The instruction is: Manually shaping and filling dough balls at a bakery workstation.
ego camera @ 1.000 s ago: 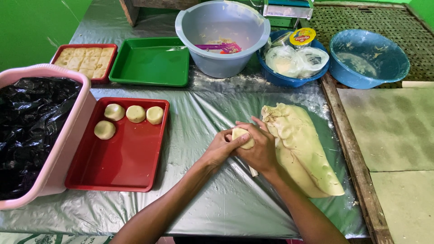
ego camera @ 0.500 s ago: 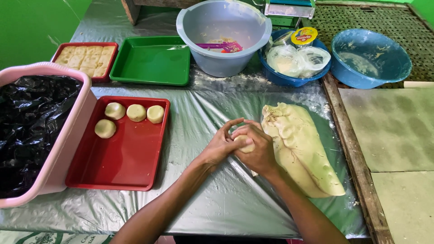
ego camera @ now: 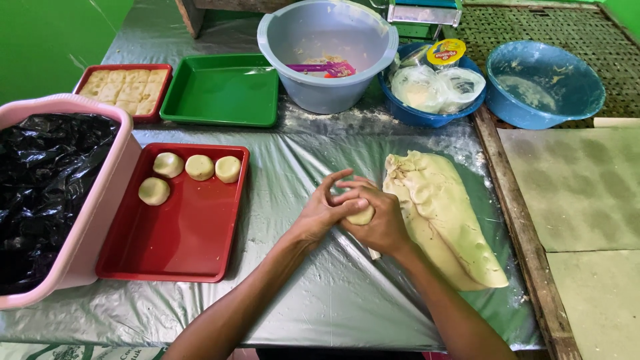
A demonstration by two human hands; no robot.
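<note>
Both hands close around a small dough piece (ego camera: pixel 362 216) held above the plastic-covered table (ego camera: pixel 293 167): the left hand (ego camera: pixel 321 212) wraps it from the left, the right hand (ego camera: pixel 380 220) cups it from the right. Only a pale rounded edge shows between the palms, so its long axis cannot be told. Just right lies the dough slab (ego camera: pixel 443 223), elongated from far-left to near-right. Open sheet separates the hands from the red tray (ego camera: pixel 180 233) at left, bearing four dough rounds (ego camera: pixel 193 172). The pink tub (ego camera: pixel 100 200) is cut off at the left edge.
</note>
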